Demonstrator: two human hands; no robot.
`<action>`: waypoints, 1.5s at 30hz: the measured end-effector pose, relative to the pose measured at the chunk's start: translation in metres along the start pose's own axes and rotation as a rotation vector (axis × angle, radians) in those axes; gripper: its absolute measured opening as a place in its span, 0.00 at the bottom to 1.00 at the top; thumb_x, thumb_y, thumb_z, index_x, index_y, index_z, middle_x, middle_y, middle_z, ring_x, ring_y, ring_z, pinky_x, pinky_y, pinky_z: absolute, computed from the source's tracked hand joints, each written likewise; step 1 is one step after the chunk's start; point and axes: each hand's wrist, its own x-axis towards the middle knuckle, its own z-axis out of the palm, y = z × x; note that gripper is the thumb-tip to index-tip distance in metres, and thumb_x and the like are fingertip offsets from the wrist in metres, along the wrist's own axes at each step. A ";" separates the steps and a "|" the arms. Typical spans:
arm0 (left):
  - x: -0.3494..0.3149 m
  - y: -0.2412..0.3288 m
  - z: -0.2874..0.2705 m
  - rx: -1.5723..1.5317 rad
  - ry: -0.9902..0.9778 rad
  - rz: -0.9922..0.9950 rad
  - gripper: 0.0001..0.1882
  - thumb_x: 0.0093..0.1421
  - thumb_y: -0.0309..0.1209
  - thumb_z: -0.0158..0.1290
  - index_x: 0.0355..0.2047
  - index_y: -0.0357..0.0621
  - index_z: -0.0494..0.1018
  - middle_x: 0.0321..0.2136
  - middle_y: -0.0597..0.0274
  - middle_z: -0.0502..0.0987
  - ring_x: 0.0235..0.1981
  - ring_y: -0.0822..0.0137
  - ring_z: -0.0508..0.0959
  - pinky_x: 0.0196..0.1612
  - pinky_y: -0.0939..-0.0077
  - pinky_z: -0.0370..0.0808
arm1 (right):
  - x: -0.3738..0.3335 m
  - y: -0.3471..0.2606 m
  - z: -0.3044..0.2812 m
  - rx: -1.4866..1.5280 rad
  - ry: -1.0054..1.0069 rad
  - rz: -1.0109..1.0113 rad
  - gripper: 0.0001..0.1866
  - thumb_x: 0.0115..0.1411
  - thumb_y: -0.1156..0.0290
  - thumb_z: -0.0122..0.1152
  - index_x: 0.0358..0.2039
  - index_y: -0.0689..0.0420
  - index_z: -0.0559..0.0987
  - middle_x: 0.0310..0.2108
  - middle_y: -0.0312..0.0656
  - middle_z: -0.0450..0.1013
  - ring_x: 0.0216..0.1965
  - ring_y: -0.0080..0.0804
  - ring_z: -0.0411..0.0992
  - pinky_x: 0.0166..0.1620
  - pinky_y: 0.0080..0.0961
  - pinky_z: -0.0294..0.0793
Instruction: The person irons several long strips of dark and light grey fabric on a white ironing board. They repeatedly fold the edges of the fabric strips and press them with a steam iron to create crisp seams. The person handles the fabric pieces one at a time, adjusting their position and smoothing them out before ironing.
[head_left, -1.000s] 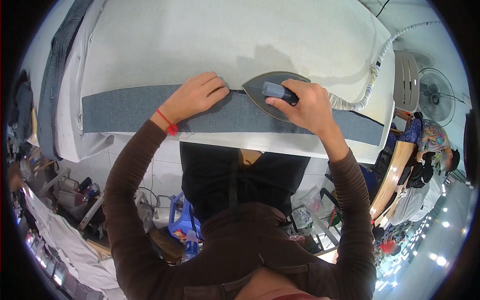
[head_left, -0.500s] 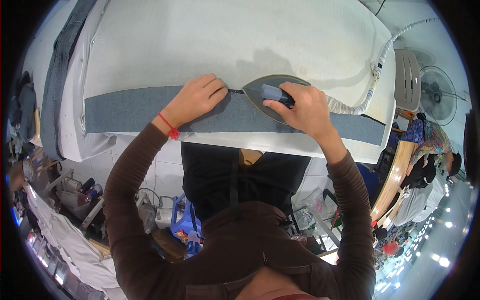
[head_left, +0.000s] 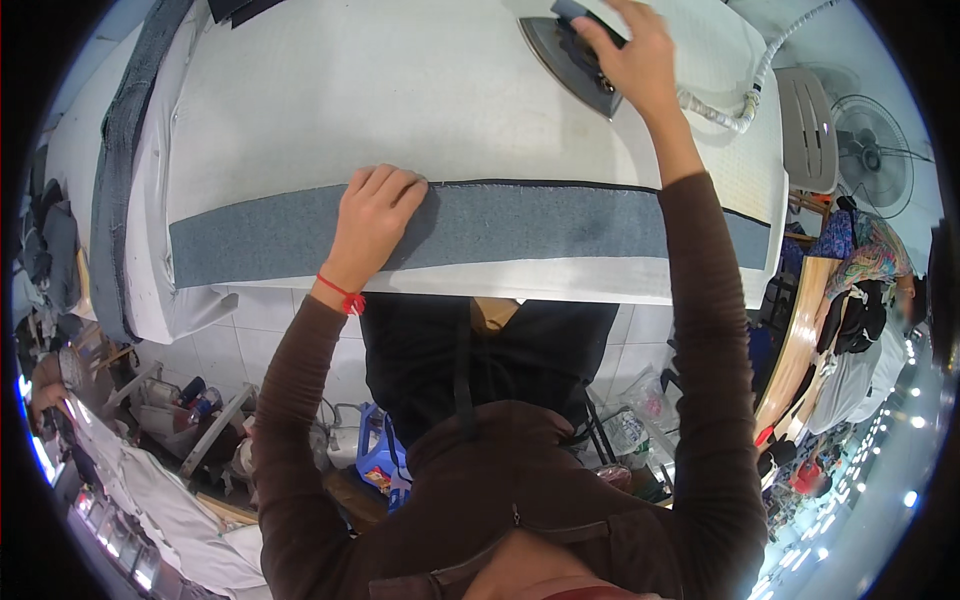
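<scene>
Head view: the right hand [head_left: 640,58] wraps an iron's [head_left: 568,62] handle over the white tabletop [head_left: 420,90], beyond a gray fabric strip [head_left: 540,222]. The left hand [head_left: 380,212], fingers bent together, rests at the strip's far edge; any pinch is hidden. The right sleeve [head_left: 708,270] blocks part; hose [head_left: 722,118], chair [head_left: 806,130] and fan [head_left: 872,155] sit right.

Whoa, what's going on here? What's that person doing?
A person is at a white-covered table with an iron. The right hand grips its handle, over the far part of the table, away from the long grey cloth strip. The left hand rests on that strip, fingers curled at its far edge.
</scene>
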 end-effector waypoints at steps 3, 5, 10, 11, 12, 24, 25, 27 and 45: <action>-0.008 -0.004 0.000 -0.008 0.023 -0.064 0.15 0.58 0.24 0.64 0.47 0.42 0.85 0.44 0.61 0.84 0.48 0.57 0.82 0.55 0.59 0.77 | -0.030 0.013 -0.045 0.148 0.142 0.176 0.17 0.66 0.61 0.80 0.50 0.57 0.91 0.50 0.47 0.88 0.53 0.47 0.84 0.61 0.41 0.80; -0.009 -0.006 -0.002 -0.073 0.028 -0.078 0.15 0.60 0.26 0.66 0.49 0.43 0.85 0.45 0.62 0.83 0.49 0.56 0.82 0.54 0.58 0.76 | -0.082 0.038 -0.094 0.042 0.071 0.333 0.15 0.68 0.63 0.77 0.50 0.58 0.91 0.50 0.48 0.88 0.53 0.47 0.84 0.61 0.41 0.80; -0.024 -0.029 -0.021 -0.065 -0.113 -0.399 0.17 0.65 0.39 0.70 0.51 0.50 0.84 0.46 0.63 0.81 0.51 0.53 0.78 0.57 0.57 0.71 | -0.265 0.094 -0.181 -0.405 -0.096 0.651 0.18 0.73 0.63 0.70 0.55 0.62 0.88 0.56 0.52 0.86 0.61 0.53 0.82 0.66 0.45 0.77; -0.038 -0.044 -0.034 -0.030 -0.185 -0.453 0.18 0.65 0.43 0.71 0.51 0.51 0.83 0.47 0.63 0.81 0.52 0.53 0.77 0.58 0.56 0.69 | -0.289 0.080 -0.188 -0.414 -0.113 0.632 0.17 0.73 0.65 0.70 0.56 0.62 0.87 0.58 0.53 0.85 0.63 0.55 0.80 0.67 0.47 0.76; -0.051 -0.059 -0.047 0.044 -0.209 -0.508 0.20 0.64 0.45 0.71 0.52 0.53 0.83 0.48 0.64 0.80 0.53 0.53 0.76 0.58 0.55 0.68 | -0.304 0.063 -0.187 -0.420 -0.126 0.615 0.17 0.74 0.67 0.69 0.58 0.62 0.87 0.59 0.53 0.84 0.65 0.57 0.79 0.68 0.48 0.76; -0.179 -0.218 -0.183 0.476 -0.349 -0.635 0.18 0.68 0.48 0.69 0.49 0.53 0.83 0.58 0.61 0.78 0.65 0.50 0.72 0.69 0.39 0.60 | -0.180 -0.170 -0.013 0.426 -0.252 0.183 0.16 0.64 0.76 0.75 0.53 0.57 0.89 0.60 0.43 0.83 0.67 0.52 0.75 0.68 0.49 0.71; -0.174 -0.224 -0.193 0.446 -0.455 -0.726 0.18 0.68 0.49 0.69 0.49 0.53 0.83 0.56 0.62 0.80 0.63 0.51 0.74 0.69 0.39 0.59 | -0.180 -0.171 -0.006 0.406 -0.256 0.167 0.17 0.64 0.76 0.75 0.53 0.57 0.89 0.61 0.42 0.83 0.68 0.51 0.75 0.69 0.49 0.70; -0.163 -0.239 -0.205 0.371 -0.672 -0.898 0.18 0.68 0.50 0.68 0.48 0.53 0.82 0.52 0.63 0.84 0.60 0.53 0.77 0.70 0.38 0.59 | -0.184 -0.173 0.006 0.362 -0.263 0.139 0.17 0.64 0.74 0.76 0.54 0.57 0.89 0.63 0.42 0.82 0.69 0.51 0.74 0.69 0.49 0.68; -0.008 -0.049 -0.021 -0.282 -0.116 -0.395 0.12 0.62 0.35 0.73 0.44 0.52 0.84 0.43 0.70 0.80 0.51 0.61 0.74 0.60 0.58 0.65 | -0.134 -0.222 0.046 0.314 -0.383 -0.158 0.06 0.62 0.71 0.77 0.39 0.51 0.88 0.41 0.30 0.79 0.47 0.34 0.74 0.56 0.45 0.61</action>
